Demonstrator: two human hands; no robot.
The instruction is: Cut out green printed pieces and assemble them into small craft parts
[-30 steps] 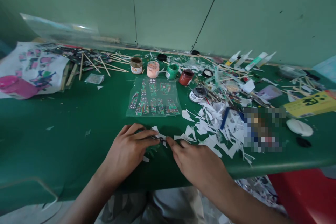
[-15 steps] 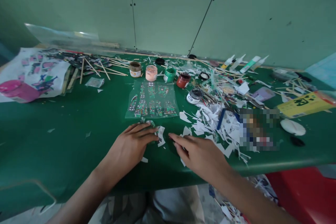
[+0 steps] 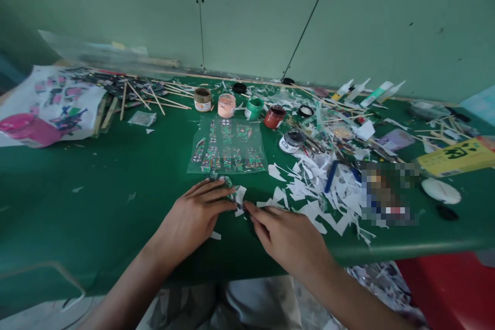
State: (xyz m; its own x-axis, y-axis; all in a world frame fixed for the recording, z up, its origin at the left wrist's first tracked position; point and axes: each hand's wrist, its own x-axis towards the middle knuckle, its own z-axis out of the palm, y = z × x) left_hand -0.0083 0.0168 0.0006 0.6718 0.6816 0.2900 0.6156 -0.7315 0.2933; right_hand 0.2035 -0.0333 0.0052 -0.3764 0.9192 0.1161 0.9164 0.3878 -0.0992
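My left hand [image 3: 199,207] lies palm down on the green tabletop. Its fingers are stretched out, their tips pressing on a small white paper piece [image 3: 240,195] and a green patterned scrap [image 3: 227,181]. Close by on the right, my right hand [image 3: 288,229] is closed, its index finger pointing at the paper's edge. A thin dark sliver shows at that fingertip, too small to name; the grip itself is hidden. Just beyond both hands is a clear plastic sheet [image 3: 243,165] bearing several green patterned pieces.
Open paint jars stand behind the sheet: brown [image 3: 202,100], peach [image 3: 226,105], green [image 3: 254,109], red [image 3: 275,117] and dark [image 3: 292,142]. White paper scraps [image 3: 313,211] spread to the right. A pink bottle [image 3: 29,130] lies on the left, a yellow-labelled packet [image 3: 456,156] on the right.
My right hand has moved left, bringing its index fingertip to the white paper piece. My left hand stays on it. The whole view has shifted slightly.
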